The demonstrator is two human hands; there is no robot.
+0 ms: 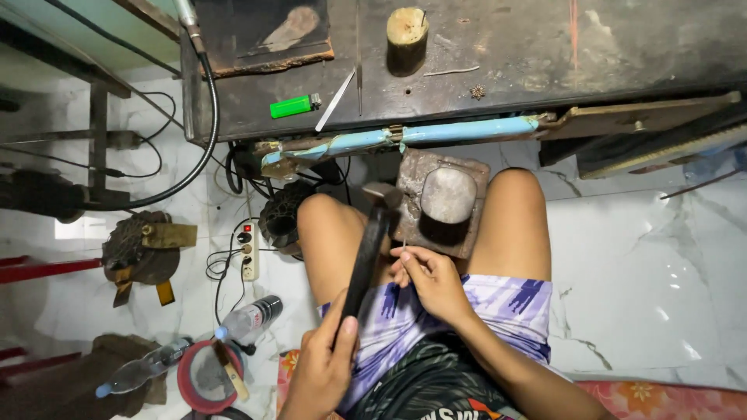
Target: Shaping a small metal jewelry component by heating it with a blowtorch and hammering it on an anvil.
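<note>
Thin piece in right hand [426, 281] too small.

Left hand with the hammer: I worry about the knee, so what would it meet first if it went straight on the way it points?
Likely the hammer head lands on the metal block between the knees. The left hand points up along the handle toward it; depth is unclear.

The left hand [323, 369] grips a hammer [367, 253] beside the steel block [447, 194] between the knees, while the right hand [428, 280] pinches a thin pin [404, 250].
</note>
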